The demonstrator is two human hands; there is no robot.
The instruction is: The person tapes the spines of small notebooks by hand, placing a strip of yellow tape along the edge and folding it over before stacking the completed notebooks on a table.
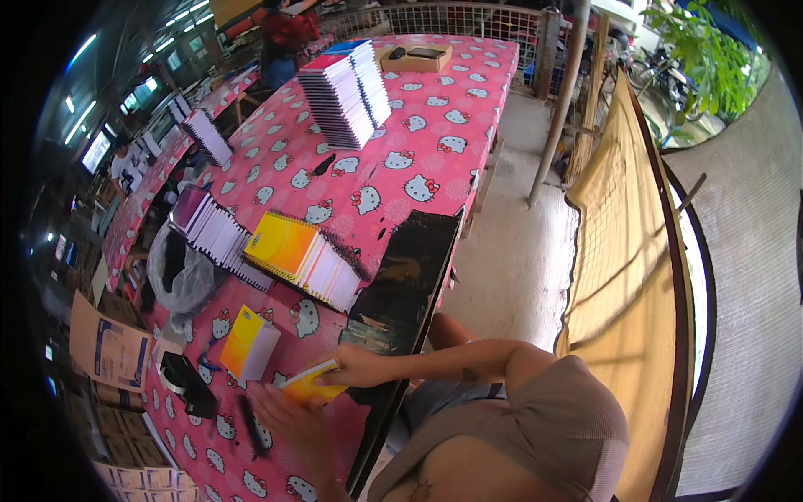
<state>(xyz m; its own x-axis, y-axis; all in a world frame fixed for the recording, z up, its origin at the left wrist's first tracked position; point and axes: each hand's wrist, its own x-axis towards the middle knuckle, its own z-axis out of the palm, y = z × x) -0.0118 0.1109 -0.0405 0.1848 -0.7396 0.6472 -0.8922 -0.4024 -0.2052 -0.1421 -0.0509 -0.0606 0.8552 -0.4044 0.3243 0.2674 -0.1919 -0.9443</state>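
A yellow-covered notebook [308, 386] is between my two hands, over the near part of the table. My right hand [358, 366] is closed on its upper right side. My left hand [291, 420] holds its near left edge, the thumb by the cover and the fingers stretched and slightly blurred. Just beyond stands a small block of yellow notebooks [242, 345], pages facing right. A black spiral binding or comb-like strip [251, 427] lies beside my left hand; its exact kind is unclear. A black tape-dispenser-like tool [189, 386] rests further left.
Fanned yellow spiral notebooks [288, 247] and purple ones [209, 222] lie mid-table. Tall notebook stacks [339, 96] stand farther back, near a cardboard tray [418, 58]. A plastic bag [180, 276] hangs at the left edge, above cartons [109, 347]. A person in red [288, 33] is behind.
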